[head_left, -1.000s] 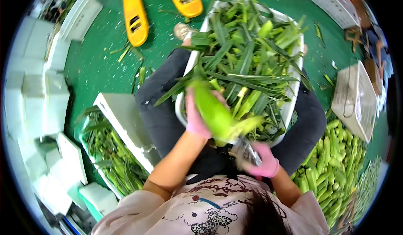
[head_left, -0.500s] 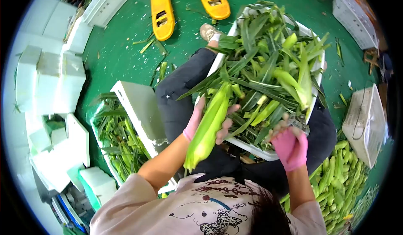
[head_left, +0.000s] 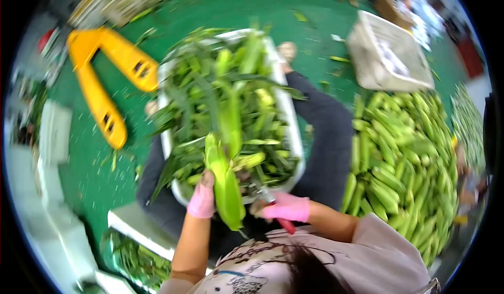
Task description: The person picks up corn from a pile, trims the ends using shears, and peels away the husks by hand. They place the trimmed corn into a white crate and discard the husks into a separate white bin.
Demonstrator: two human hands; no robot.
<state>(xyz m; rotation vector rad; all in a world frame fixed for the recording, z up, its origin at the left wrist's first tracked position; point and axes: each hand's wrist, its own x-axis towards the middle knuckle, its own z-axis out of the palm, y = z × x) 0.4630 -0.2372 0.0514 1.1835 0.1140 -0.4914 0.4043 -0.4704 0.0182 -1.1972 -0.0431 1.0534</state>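
My left hand (head_left: 202,199), in a pink fingerless glove, is closed around the lower part of a green ear of corn (head_left: 226,191) still in its husk. The ear points up and away from me, over the near edge of a white basket (head_left: 287,110) between my legs. Husks, leaves and ears fill that basket. Close to the right of the ear, my right hand (head_left: 286,207), gloved the same way, is shut on pruning shears (head_left: 266,194) with a red handle. Their metal head is blurred, and some fingers are hidden.
A big pile of green corn ears (head_left: 394,162) covers the floor on my right. Beyond it stands a white crate (head_left: 362,57). Yellow pallet-jack forks (head_left: 97,89) lie ahead left. Beside my left leg is a white foam box (head_left: 139,223) near leafy trimmings (head_left: 139,260). Other people are at far right.
My view has swung to the right. My right hand, earlier low over the basket's edge, now holds the shears close beside the ear. My left hand still holds the corn, now more upright.
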